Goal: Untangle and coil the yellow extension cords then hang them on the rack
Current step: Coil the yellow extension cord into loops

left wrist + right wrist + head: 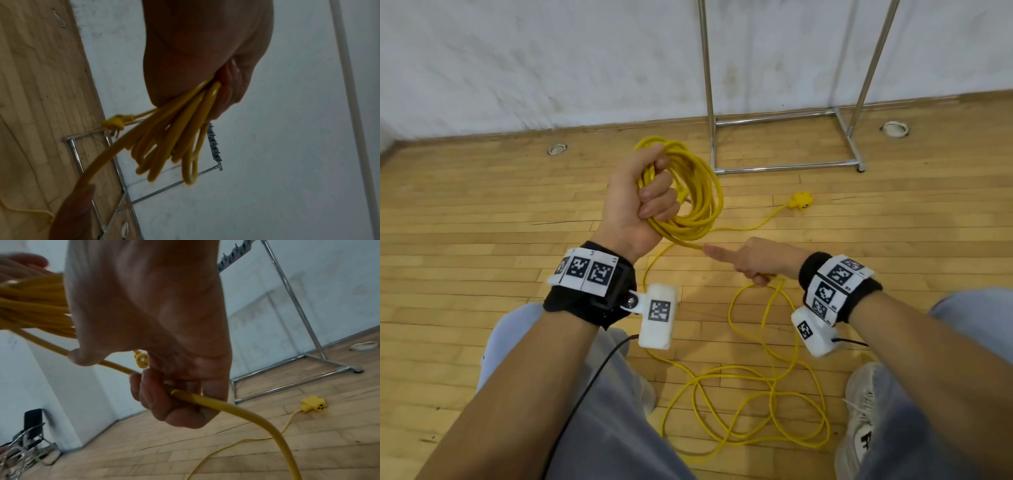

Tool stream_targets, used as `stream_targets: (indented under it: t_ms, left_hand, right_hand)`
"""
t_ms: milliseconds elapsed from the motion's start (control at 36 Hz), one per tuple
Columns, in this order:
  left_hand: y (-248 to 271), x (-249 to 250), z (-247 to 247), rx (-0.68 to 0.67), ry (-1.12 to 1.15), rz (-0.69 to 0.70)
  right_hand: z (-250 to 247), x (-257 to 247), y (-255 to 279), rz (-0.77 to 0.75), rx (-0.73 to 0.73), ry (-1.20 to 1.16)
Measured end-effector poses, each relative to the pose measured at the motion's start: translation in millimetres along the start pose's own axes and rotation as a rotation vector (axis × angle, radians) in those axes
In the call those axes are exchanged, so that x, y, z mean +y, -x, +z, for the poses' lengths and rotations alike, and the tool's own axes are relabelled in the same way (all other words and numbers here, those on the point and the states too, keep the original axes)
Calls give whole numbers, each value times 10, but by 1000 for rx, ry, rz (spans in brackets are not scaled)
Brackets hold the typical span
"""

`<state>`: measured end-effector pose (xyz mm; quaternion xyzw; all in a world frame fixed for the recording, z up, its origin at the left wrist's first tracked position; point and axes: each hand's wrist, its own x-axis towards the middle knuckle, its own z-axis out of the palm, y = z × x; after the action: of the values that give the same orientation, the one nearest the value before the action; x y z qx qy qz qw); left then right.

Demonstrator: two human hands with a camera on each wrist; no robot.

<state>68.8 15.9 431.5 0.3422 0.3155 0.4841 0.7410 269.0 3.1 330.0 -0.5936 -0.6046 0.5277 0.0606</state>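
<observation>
My left hand [643,202] is raised and grips a coil of yellow extension cord [698,192] made of several loops; the same coil [170,142] hangs below the fist in the left wrist view, a yellow plug [113,124] dangling beside it. One strand runs from the coil to my right hand [750,262], which holds the cord [205,400] in curled fingers with the forefinger stretched along it. Loose cord [750,404] lies in loops on the floor between my feet. A thin strand leads to a yellow multi-socket end [802,199] on the floor. The chrome rack [784,137] stands ahead.
Wooden floor meets a white wall [551,61] just behind the rack. Two round floor sockets [557,149] [894,128] sit near the wall. My legs and a white shoe [859,421] flank the loose cord. A black folding chair [30,426] stands at the far left in the right wrist view.
</observation>
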Motion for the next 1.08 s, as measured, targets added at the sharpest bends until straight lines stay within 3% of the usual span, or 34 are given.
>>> stream_targets:
  t_ms: [278, 444, 583, 750, 861, 917, 1083]
  left_hand:
    - [182, -33, -110, -178, -169, -212]
    - [195, -102, -193, -100, -284, -284]
    - [163, -234, -89, -4, -545, -301]
    - [156, -483, 16, 121, -901, -221]
    - [150, -675, 28, 190, -1067, -165]
    - [140, -771, 17, 241, -1069, -120]
    - [118, -952, -7, 431, -951, 8]
  right_hand:
    - [-264, 158, -76, 8, 285, 270]
    - [-342, 192, -82, -20, 401, 299]
    - [-373, 114, -42, -77, 535, 252]
    - [-370, -65, 91, -151, 488, -36]
    - [-275, -189, 248, -163, 317, -409]
    - [-217, -232, 315, -196, 254, -505]
    - [-69, -248, 490, -296, 230, -475]
